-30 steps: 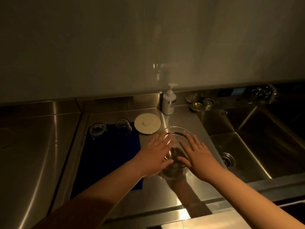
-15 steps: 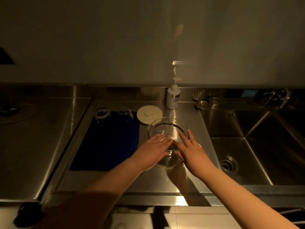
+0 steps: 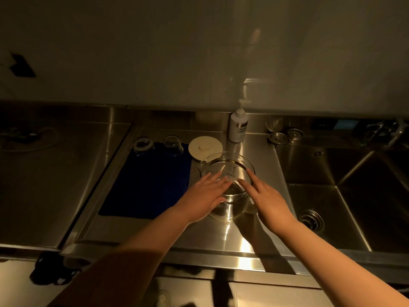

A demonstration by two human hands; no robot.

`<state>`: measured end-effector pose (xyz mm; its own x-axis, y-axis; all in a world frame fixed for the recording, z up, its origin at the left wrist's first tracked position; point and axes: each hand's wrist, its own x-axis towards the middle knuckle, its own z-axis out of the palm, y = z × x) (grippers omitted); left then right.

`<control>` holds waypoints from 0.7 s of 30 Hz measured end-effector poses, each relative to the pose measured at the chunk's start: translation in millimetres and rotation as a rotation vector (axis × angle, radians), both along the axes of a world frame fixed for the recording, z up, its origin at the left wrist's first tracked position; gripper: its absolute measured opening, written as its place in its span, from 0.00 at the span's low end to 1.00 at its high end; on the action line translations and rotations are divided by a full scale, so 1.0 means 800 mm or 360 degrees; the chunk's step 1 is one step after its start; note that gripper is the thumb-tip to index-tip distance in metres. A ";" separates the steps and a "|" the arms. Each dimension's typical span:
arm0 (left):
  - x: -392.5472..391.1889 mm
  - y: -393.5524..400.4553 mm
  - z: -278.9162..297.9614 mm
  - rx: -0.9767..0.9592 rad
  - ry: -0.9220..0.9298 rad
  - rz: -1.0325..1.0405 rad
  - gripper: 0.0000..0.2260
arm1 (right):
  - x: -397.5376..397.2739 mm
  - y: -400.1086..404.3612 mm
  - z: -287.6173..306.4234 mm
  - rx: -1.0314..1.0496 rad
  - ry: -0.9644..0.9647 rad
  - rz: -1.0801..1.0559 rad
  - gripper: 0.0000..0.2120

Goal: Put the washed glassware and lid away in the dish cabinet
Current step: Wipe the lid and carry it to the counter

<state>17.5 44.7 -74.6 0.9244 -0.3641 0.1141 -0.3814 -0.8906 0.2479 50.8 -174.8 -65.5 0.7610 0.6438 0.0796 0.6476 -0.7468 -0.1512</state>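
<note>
Since half a second ago the glass jug [image 3: 225, 173] sits a little higher in view and tips its mouth further toward the camera, so the printed measuring marks on its far inner wall now show. Both hands have stayed on it: the left hand [image 3: 204, 196] lies against its left side and the right hand [image 3: 266, 200] against its right side, fingers straight and pressed flat to the glass from either side, not curled round it. Whether the jug's base touches the steel worktop [image 3: 261, 156] or is lifted just off it cannot be told, since the hands cover its lower part and the glass is clear. Behind it, the round pale lid [image 3: 205, 147] lies flat on the worktop, just beside the jug's far rim and next to the dark blue mat [image 3: 146, 185]. At the mat's far edge stand two small glass pieces [image 3: 157, 145]; in the dim light their shape is hard to make out. A white pump bottle [image 3: 238, 127] stands against the back wall, with small metal sink fittings [image 3: 285, 135] to its right, and the sink [image 3: 332, 207] lies beyond the right hand. A brown sleeve [image 3: 115, 273] covers the left forearm, cut off by the lower edge. The dish cabinet cannot be picked out.
</note>
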 end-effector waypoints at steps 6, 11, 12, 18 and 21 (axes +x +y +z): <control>-0.003 0.011 0.002 0.0021 0.0001 0.0005 0.25 | -0.001 0.003 0.004 0.0001 -0.0039 0.0062 0.42; -0.012 0.036 0.000 0.0027 0.0017 0.0133 0.27 | 0.005 0.024 0.016 -0.0028 -0.0210 0.0156 0.44; -0.014 0.041 -0.001 0.0018 0.0025 0.0163 0.27 | 0.006 0.030 0.020 -0.0024 -0.0237 0.0178 0.45; -0.026 0.069 0.000 0.0022 0.0009 0.0312 0.28 | 0.015 0.070 0.045 -0.0071 -0.0311 0.0348 0.45; -0.028 0.070 0.005 0.0101 -0.0111 0.0252 0.33 | 0.023 0.091 0.055 -0.0020 -0.0384 0.0451 0.42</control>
